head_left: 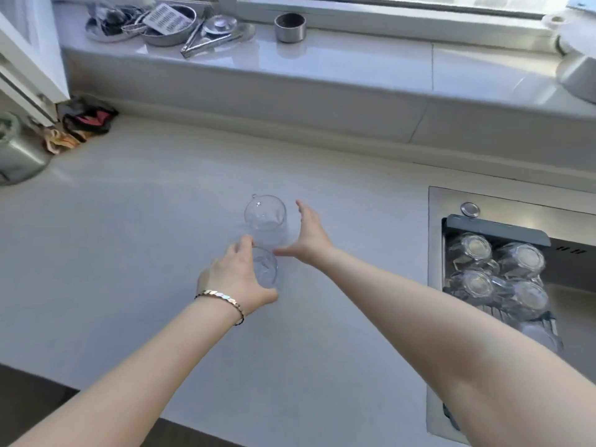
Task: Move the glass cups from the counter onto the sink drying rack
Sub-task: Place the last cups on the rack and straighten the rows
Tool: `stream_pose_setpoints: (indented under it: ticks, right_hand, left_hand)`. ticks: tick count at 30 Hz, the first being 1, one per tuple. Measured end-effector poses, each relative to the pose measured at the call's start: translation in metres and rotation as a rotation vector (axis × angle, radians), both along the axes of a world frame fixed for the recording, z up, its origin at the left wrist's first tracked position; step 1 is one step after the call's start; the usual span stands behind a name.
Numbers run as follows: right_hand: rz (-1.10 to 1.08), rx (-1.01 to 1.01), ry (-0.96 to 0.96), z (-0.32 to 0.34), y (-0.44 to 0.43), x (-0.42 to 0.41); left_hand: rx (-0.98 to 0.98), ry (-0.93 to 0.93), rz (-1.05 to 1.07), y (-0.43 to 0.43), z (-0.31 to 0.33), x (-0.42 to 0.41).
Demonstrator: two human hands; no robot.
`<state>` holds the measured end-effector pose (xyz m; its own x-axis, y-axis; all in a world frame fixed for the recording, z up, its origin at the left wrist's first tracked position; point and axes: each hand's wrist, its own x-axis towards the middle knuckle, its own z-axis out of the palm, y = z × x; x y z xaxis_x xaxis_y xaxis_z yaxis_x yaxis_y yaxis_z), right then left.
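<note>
Two clear glass cups stand upright on the white counter. The near cup is small, and my left hand wraps around its left side, a bracelet on the wrist. The far cup is larger, with a small spout at its rim. My right hand is spread open just to the right of this far cup, fingers apart and not touching it. At the right, the drying rack sits in the sink and holds several glass cups turned upside down.
A metal pot and crumpled cloths sit at the counter's far left. The windowsill behind carries metal dishes, tongs and a steel cup. A white appliance stands at the far right.
</note>
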<state>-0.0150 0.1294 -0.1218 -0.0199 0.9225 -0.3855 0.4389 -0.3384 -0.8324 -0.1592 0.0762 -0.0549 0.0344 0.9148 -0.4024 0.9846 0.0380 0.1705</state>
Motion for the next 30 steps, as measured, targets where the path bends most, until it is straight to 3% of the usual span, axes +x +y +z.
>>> stream_pose_setpoints:
  ticks: [5,9,17,24,27,30]
  right_hand:
    - [-0.121,0.039,0.114,-0.018,0.018,-0.021]
    - [-0.15,0.067,0.088,-0.018,0.005,-0.009]
    - [-0.422,0.047,0.274,0.013,-0.121,0.105]
    - [-0.584,-0.219,0.103,0.033,-0.273,0.235]
    - [-0.686,-0.37,0.17,0.029,-0.312,0.275]
    - [-0.608,-0.485,0.188,0.029,-0.323,0.295]
  left_hand:
    - [0.002,0.039,-0.01,0.01,0.0,-0.014]
    - [-0.024,0.031,-0.015,0.008,-0.003,-0.016]
    - [-0.011,-0.045,-0.149,-0.023,-0.001,0.033]
    - [0.034,-0.196,-0.263,-0.082,0.0,0.118]
    - [0.028,-0.238,-0.299,-0.106,-0.002,0.149]
    - [0.009,-0.257,-0.317,-0.125,-0.003,0.173]
